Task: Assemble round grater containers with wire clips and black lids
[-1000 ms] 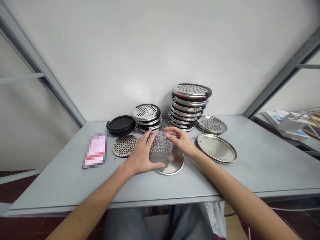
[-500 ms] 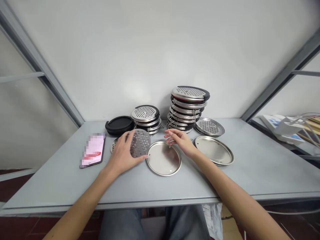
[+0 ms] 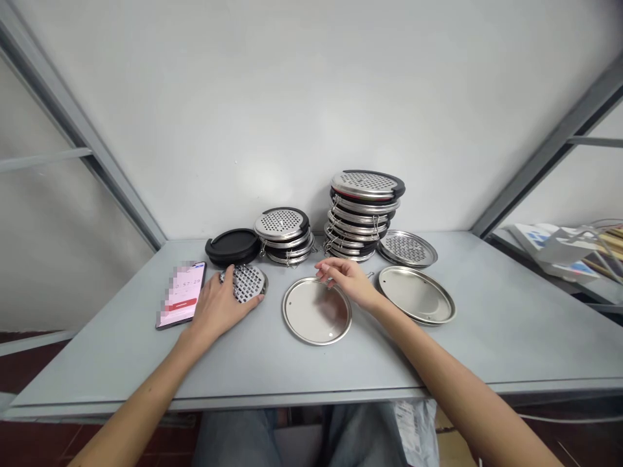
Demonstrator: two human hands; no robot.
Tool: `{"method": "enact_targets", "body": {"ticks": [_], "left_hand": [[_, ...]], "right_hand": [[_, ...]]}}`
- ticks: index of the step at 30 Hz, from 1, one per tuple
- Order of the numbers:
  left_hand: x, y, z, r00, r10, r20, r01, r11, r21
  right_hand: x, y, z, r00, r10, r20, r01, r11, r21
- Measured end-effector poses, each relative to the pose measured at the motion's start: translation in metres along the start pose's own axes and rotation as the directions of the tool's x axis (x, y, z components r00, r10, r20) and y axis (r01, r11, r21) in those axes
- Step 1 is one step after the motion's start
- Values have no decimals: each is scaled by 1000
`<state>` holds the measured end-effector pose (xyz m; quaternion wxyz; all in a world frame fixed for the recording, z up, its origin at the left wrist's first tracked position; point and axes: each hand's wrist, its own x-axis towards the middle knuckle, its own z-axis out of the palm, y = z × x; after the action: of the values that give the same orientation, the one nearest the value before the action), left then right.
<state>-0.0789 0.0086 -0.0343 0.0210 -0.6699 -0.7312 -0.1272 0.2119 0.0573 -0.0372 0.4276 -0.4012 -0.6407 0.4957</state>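
My left hand (image 3: 219, 299) is spread across a round metal grater disc (image 3: 247, 283), gripping its edge between thumb and fingers. The disc sits low over the table at the left, with another round plate partly visible beneath it. My right hand (image 3: 346, 279) hovers at the far right rim of a shallow round metal tray (image 3: 316, 321). Its fingers are loosely curled and apart, and I see nothing in them. To the right of that hand lie several similar trays (image 3: 416, 295), stacked. A small wire clip (image 3: 370, 275) shows beside my right wrist.
A phone (image 3: 181, 295) lies at the left. Along the wall stand a black round holder (image 3: 233, 246), a short stack of graters (image 3: 282, 224), a taller clipped stack (image 3: 366, 214) and loose grater discs (image 3: 407, 248). Metal frame posts flank the table (image 3: 511, 324).
My left hand has carried the grater disc left and down, away from the tray, onto the spot near the phone. The right hand has stayed by the tray's rim, its fingers slightly more curled.
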Motion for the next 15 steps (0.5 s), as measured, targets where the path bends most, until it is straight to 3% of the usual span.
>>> {"method": "enact_targets", "body": {"ticks": [15], "left_hand": [[5,1,7,998,-29,48,32,997,-64]], "right_hand": [[-2,-1,1,997,-12,70,14,999,-30]]}}
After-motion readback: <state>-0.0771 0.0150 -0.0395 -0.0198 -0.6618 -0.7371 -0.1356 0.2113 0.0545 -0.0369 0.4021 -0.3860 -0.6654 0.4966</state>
